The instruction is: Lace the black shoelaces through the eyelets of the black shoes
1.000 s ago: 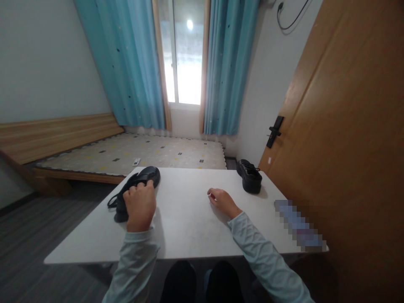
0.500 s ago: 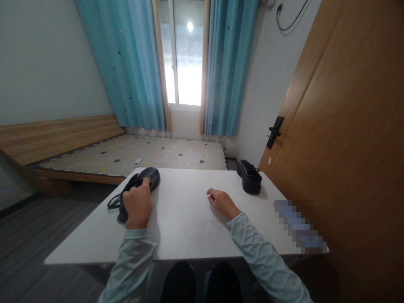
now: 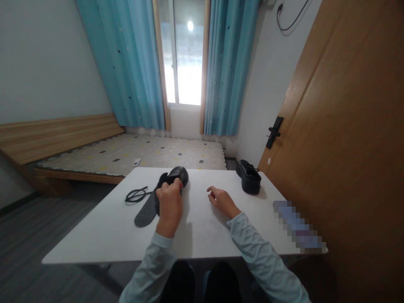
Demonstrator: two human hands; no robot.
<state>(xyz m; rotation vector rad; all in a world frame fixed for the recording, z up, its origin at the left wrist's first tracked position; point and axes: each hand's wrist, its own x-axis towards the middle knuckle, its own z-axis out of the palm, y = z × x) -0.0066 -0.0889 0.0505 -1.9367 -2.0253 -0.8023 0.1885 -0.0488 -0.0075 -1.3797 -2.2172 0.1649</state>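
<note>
My left hand (image 3: 169, 204) is closed around a black shoe (image 3: 180, 173) at the middle left of the white table (image 3: 104, 235). The hand covers much of the shoe's near side. Sticking out below it on the left is a flat dark grey insole (image 3: 145, 213), lying on the tabletop. A loosely coiled black shoelace (image 3: 136, 195) lies just left of the shoe. My right hand (image 3: 223, 203) rests on the table to the right, fingers loosely bent and slightly apart, holding nothing visible. A second black shoe (image 3: 251, 176), laced, stands at the far right corner.
A blurred-out flat item (image 3: 299, 227) lies along the table's right edge. Beyond the table is a bed (image 3: 164, 151) with a small white remote (image 3: 136, 162) on it. A wooden door (image 3: 341, 126) stands close on the right.
My left hand has carried the shoe rightward toward the table's middle. The insole and coiled lace now show to the left of it. My right hand has barely moved.
</note>
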